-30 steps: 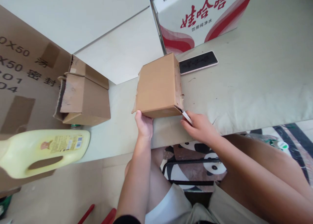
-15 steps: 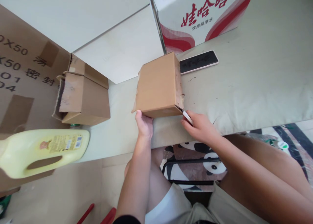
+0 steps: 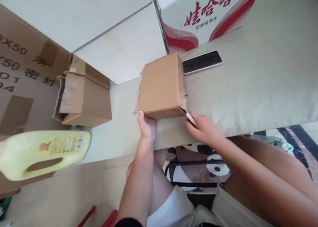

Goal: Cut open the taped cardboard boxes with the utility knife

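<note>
One small cardboard box [image 3: 161,86] rests on the surface [image 3: 248,88] at its near edge. Left hand [image 3: 147,127] grips its near corner; right hand [image 3: 203,129] fingers pinch one blade [image 3: 190,117] (at the box corner). One phone [image 3: 201,61] lies behind.

— What is out of sight? — The left hand [image 3: 147,127] has its fingers hidden under the box [image 3: 161,86]; the bottle [image 3: 42,154] and printed carton [image 3: 198,15] run off the frame.
— And the blade? — The blade [image 3: 189,117] is too small to identify.
</note>
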`<state>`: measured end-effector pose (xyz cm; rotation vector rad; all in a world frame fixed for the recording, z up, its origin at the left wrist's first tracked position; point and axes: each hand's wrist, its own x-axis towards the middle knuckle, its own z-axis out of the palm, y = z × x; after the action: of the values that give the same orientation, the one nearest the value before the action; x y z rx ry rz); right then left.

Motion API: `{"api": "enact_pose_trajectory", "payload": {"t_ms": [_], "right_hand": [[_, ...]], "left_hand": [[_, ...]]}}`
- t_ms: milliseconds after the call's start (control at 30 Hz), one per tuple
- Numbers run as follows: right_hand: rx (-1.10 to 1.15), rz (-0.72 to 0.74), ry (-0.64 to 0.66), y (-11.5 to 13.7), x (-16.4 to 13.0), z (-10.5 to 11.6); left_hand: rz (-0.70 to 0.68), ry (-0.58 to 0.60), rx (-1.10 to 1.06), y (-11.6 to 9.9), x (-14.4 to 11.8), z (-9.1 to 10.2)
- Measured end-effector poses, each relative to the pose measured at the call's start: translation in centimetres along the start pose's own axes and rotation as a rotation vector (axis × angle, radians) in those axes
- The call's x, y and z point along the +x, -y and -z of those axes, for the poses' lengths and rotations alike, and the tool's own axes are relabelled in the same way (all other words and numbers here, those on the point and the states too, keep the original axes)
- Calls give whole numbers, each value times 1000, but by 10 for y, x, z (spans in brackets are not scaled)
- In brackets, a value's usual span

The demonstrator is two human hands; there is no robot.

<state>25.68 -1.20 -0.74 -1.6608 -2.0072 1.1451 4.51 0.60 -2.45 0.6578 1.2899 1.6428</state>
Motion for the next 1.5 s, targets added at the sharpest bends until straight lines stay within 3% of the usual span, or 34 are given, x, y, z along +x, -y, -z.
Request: {"api": "enact_pose_trajectory", "payload": {"t_ms": [1500], "right_hand": [[-1, -16, 15, 0, 0, 0]], "left_hand": [[-17, 20, 20, 0, -1, -2]]}}
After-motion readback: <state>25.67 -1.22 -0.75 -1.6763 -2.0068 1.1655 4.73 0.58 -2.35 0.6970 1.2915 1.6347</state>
